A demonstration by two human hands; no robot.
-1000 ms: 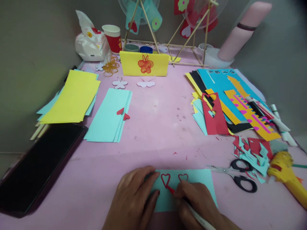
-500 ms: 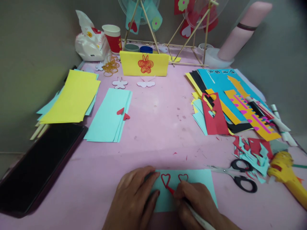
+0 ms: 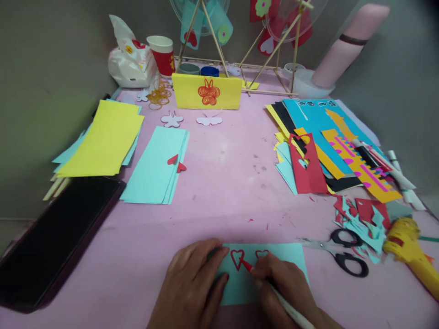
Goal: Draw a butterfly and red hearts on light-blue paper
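Note:
A light blue paper (image 3: 236, 292) lies on the pink table, with a red heart outline (image 3: 238, 269) at its upper left and a second one (image 3: 262, 251) partly hidden by fingers. My right hand (image 3: 283, 285) is closed around a red marker (image 3: 288, 306), whose red tip rests inside the left heart. My left hand (image 3: 192, 278) lies flat over the paper's left edge, its fingers slightly apart and holding nothing. Black-handled scissors (image 3: 338, 251) lie open just right of the paper.
Left are a black tablet (image 3: 58, 237), yellow sheets (image 3: 103, 137) and blue strips (image 3: 154, 169). Right are paper scraps (image 3: 370, 224), a yellow glue gun (image 3: 408, 246), a red cut-out strip (image 3: 308, 169) and markers (image 3: 366, 153). Stick frames (image 3: 216, 36) and a cup (image 3: 163, 55) stand behind.
The marker tip has moved up from the bottom point of the left heart to its inside, and my right hand has shifted slightly with it. My left hand stays in place.

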